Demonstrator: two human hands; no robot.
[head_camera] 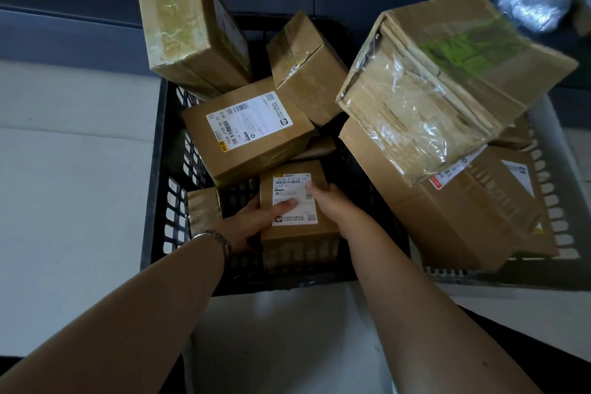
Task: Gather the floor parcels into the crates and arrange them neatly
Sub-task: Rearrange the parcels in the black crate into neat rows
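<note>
A: What's sitting where, biggest first?

B: Black crate is lying dead ahead, pale crate just beside it on the right. Crushed taped carton is tilting on top of a large brown carton, and both are overhanging the pale crate. A tall box is leaning on the black crate's far-left corner.

A: And the one being handled?

B: Small labelled parcel, inside the black crate against its near wall. Left hand is gripping its left side with the thumb lying across the label. Right hand is curling round the upper right edge. So it's sitting between both hands, with neither one nearer.

A: Axis?

B: Long axis is running away from the person, label facing up. I'm judging the next move as a seat-and-square job: bare crate floor is showing to its left, next to a small taped box.

A: Anything legible?

B: The mid-size labelled box just behind it is reading roughly "102A J759-00 20 GL5", plus "J759" again and barcodes. The held parcel's label is showing a barcode and a logo, but the print is blurring too much to read.
</note>
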